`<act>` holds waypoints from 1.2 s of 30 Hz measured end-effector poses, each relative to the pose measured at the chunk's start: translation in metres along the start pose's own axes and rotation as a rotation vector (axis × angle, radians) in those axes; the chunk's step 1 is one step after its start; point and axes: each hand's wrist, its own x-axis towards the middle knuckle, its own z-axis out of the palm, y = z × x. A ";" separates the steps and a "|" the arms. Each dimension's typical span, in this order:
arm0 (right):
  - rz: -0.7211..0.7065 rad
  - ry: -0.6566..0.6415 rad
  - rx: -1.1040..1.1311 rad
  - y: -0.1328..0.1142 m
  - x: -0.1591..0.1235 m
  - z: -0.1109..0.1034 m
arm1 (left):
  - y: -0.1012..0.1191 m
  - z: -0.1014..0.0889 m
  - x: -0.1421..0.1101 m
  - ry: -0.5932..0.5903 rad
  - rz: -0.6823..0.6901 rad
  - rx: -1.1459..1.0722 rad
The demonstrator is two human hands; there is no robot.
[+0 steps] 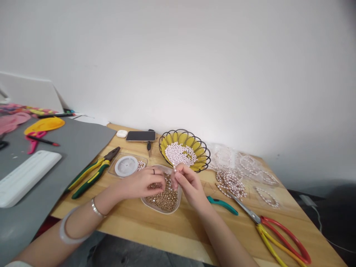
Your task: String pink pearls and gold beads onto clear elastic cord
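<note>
My left hand [146, 182] reaches over a clear plastic tub [161, 212] of small gold beads [164, 200]. Its fingers are drawn together at the beads, and whatever they pinch is too small to make out. Just to the right, my right hand [187, 181] is closed, thumb against finger, on a short bead strand [174, 168] with pale beads showing above the fingertips. Behind it stands a black wire basket [204, 150] with a yellow lining, holding many pale pink beads [180, 152].
Left lie pliers [97, 168], a white spool [126, 165] in a clear box and a phone [141, 136]. On the right are a heap of bead strands [230, 183], bagged bracelets [247, 165], large scissors [267, 222] and a teal-handled tool [224, 205]. A wall rises behind the table.
</note>
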 end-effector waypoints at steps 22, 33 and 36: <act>0.163 -0.257 0.156 -0.007 -0.006 0.003 | 0.006 -0.017 0.000 0.484 -0.107 -0.604; 0.182 -0.247 0.116 -0.008 -0.005 0.003 | 0.008 -0.017 0.001 0.478 -0.084 -0.582; 0.183 -0.243 0.103 -0.009 -0.005 0.004 | 0.006 -0.016 0.000 0.479 -0.090 -0.594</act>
